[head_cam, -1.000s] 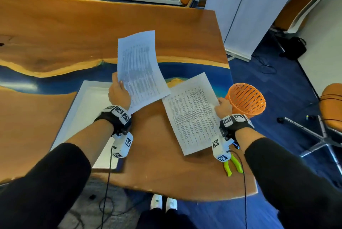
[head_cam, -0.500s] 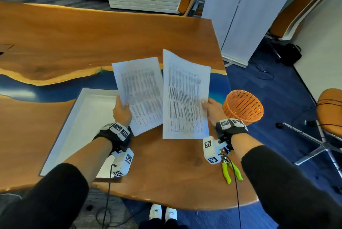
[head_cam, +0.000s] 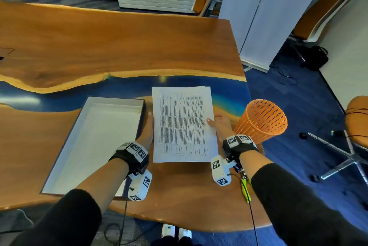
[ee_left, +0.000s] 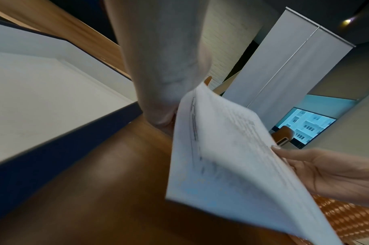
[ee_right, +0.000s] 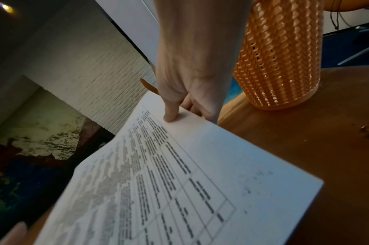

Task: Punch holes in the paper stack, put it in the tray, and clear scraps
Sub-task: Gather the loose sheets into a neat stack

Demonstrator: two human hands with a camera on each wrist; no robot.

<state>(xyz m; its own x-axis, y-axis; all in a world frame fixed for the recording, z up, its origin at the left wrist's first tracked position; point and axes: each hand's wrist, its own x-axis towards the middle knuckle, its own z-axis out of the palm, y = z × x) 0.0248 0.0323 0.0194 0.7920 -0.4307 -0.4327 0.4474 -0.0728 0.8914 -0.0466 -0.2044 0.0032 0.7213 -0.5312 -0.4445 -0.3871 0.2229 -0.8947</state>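
Near the tabletop's (head_cam: 139,42) right edge, I pinched the paper stack (head_cam: 183,124) between my left hand (head_cam: 146,133) and right hand (head_cam: 220,124) (thumb on top), tray (head_cam: 111,102) just beside.

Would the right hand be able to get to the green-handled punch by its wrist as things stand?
Probably not yet: the right hand is pinching the paper stack. The punch lies uncovered beside that forearm, so the way looks free once it lets go.
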